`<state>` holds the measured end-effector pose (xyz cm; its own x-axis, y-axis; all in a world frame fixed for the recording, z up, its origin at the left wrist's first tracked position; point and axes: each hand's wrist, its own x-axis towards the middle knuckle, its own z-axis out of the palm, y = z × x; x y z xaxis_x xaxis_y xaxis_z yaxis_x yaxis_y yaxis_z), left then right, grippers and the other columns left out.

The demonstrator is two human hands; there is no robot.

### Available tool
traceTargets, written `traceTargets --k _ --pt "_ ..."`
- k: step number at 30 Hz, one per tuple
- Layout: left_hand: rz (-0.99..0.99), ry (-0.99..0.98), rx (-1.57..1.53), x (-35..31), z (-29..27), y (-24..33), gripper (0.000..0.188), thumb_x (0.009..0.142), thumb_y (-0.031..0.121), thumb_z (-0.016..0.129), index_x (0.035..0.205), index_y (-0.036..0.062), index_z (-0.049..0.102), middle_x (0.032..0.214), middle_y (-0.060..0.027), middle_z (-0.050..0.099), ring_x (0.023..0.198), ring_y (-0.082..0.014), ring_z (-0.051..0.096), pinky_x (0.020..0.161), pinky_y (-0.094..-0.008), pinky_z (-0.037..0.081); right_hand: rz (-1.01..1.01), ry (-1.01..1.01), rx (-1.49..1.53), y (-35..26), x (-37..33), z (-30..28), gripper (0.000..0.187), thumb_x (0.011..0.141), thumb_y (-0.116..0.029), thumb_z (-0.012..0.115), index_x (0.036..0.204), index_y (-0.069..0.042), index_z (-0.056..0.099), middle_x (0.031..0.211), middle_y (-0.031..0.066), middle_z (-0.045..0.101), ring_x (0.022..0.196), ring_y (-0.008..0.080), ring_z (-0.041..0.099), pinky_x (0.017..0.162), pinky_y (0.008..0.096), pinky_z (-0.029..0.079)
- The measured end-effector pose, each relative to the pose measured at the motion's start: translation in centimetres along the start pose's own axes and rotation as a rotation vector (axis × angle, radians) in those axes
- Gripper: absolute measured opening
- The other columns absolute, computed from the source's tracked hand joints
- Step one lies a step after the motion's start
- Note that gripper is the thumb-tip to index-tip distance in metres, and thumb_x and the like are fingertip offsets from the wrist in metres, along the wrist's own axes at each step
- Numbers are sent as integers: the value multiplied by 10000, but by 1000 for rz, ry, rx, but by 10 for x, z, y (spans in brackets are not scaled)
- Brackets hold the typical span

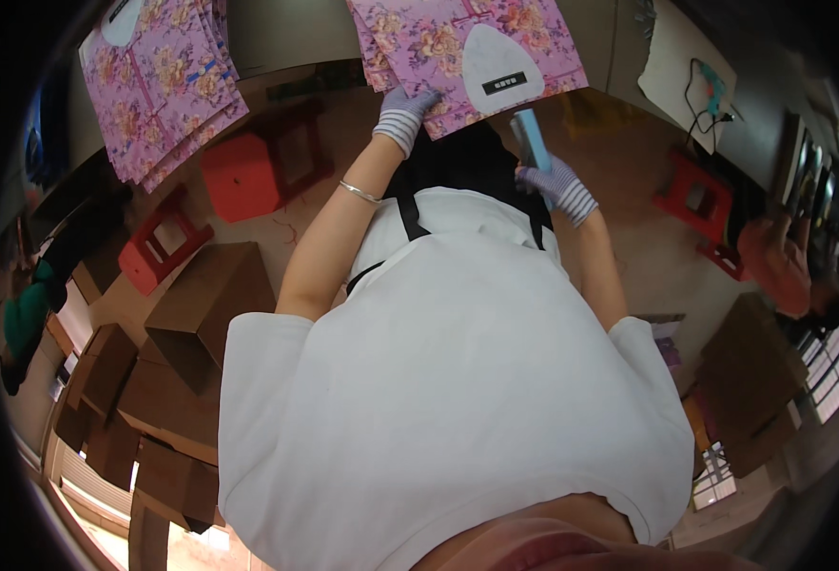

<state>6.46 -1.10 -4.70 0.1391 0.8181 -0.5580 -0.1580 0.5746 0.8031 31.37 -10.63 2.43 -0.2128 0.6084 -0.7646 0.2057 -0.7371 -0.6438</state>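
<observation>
The biggest thing is the person's white shirt [458, 381], in the middle. In front of it is a long gray table [282, 33]. Brown boxes [174, 404] sit behind on the left. A pile of pink flowery sheets [439, 62] lies on the table, right in front of the person, and its near corner pokes out past the table's edge. Another pink pile [163, 90] lies on the left and hangs over the edge too. A red stool [239, 181] stands on the floor near it. The left hand [408, 112], in a purple glove, touches the near edge of the middle pile. Some of its fingers are hidden, so you can't tell how far open they are or if they pinch the sheets. The right hand [555, 185] has its gloved fingers curled shut around a light blue thing [531, 140]. That thing points up toward the table, just beside the middle pile, not touching it.
</observation>
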Motion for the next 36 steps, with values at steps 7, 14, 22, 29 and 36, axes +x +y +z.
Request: traceTargets --k 7,14,22,29,36 --pt "17 -85 -170 -1 10 -8 276 750 34 556 1010 -13 478 879 -84 564 787 -186 555 730 -317 467 -81 -45 -171 8 8 29 467 708 -356 642 989 -20 481 818 75 547 714 136 533 667 251 444" --pt "89 -22 -176 -16 33 10 274 743 45 573 1000 -17 499 904 -78 564 798 -161 541 748 -283 442 -157 84 -230 -23 5 54 408 724 -371 617 903 -16 527 722 80 567 635 177 548 615 293 449" --pt "132 -97 19 -13 22 17 257 746 42 565 989 -10 497 868 -69 572 764 -159 552 716 -291 459 98 40 -162 -47 2 55 294 739 -282 629 814 -11 543 633 82 572 554 134 550 551 258 453" --pt "24 -143 15 -16 -15 29 236 741 6 545 971 -15 498 868 -69 575 762 -158 563 758 -282 456 -97 330 200 -19 15 -44 248 757 -236 626 789 -19 510 605 37 525 497 116 507 478 244 440" --pt "44 -134 -221 -23 -12 54 237 735 17 544 966 -10 498 863 -66 577 797 -168 567 753 -297 465 -114 399 25 -28 12 -48 266 768 -279 610 624 -95 481 487 3 448 401 95 417 382 242 314"
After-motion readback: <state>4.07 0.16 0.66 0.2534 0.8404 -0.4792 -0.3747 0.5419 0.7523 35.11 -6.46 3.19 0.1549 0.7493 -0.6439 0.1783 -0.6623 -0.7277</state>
